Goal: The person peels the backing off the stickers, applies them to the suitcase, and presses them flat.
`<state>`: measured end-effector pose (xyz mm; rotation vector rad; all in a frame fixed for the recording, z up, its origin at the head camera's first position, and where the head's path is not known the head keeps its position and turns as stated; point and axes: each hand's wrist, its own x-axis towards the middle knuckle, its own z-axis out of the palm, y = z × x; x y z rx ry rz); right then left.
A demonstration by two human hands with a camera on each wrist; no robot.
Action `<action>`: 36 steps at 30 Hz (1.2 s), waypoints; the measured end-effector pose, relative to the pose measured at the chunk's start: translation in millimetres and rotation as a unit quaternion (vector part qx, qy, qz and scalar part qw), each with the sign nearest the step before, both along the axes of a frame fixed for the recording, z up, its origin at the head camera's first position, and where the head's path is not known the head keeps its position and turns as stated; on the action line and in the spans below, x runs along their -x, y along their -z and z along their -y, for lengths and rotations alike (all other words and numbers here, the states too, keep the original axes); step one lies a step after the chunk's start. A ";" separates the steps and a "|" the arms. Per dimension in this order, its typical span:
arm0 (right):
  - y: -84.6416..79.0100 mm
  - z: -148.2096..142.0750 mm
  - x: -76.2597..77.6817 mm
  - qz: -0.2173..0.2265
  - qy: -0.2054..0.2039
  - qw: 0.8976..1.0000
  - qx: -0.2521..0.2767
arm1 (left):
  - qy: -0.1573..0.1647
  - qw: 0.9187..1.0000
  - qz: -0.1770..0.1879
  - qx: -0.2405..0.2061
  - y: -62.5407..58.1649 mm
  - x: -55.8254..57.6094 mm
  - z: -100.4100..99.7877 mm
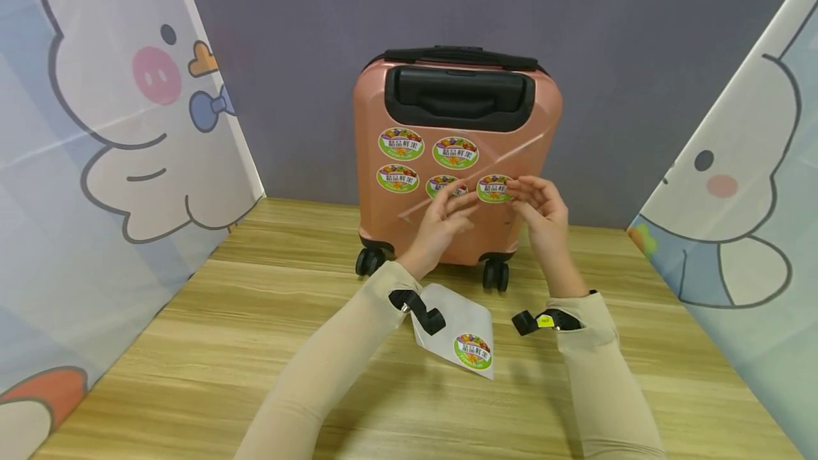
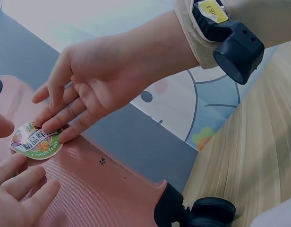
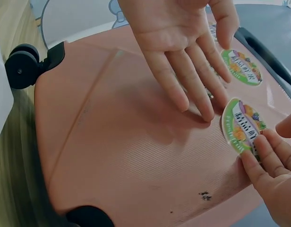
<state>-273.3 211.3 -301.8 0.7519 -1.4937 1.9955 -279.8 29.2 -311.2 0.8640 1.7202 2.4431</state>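
An upright pink suitcase (image 1: 382, 215) bears several oval fruit stickers, in two rows below its black handle recess. My right hand (image 1: 544, 215) touches the right edge of the lower-right sticker (image 1: 491, 189); its fingertips lie on that sticker (image 3: 240, 124) in the right wrist view. The thumb stands apart from it. My left hand (image 1: 441, 224) is just left of the same sticker, fingers extended and holding nothing. It partly covers the lower-middle sticker (image 1: 441, 183). In the left wrist view, my left fingers (image 2: 29, 182) are close to the sticker's lower edge.
On the wooden table (image 1: 307, 289), a white backing sheet (image 1: 454, 311) with one oval sticker (image 1: 473, 351) lies below my left wrist. Black wheels (image 1: 495, 274) support the suitcase. A grey panel (image 1: 287, 91) stands behind, with cartoon-printed sheets (image 1: 128, 183) at both sides.
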 end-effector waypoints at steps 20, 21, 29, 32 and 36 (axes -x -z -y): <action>5.1 3.3 6.3 -0.008 -0.002 1.000 0.017 | 0.004 1.000 0.012 0.025 8.8 0.0 14.1; 5.3 4.5 6.3 -0.007 -0.002 1.000 0.017 | 0.002 1.000 0.015 0.024 9.7 0.7 14.3; 3.0 11.9 8.1 -0.006 0.005 1.000 0.012 | -0.023 0.999 0.020 0.032 20.1 6.5 19.3; 1.1 15.9 9.5 -0.007 -0.001 1.000 -0.001 | -0.029 0.998 0.019 0.045 24.0 7.8 21.9; 0.9 22.4 11.8 -0.005 -0.024 0.999 -0.026 | -0.032 0.998 0.020 0.053 27.7 7.8 24.0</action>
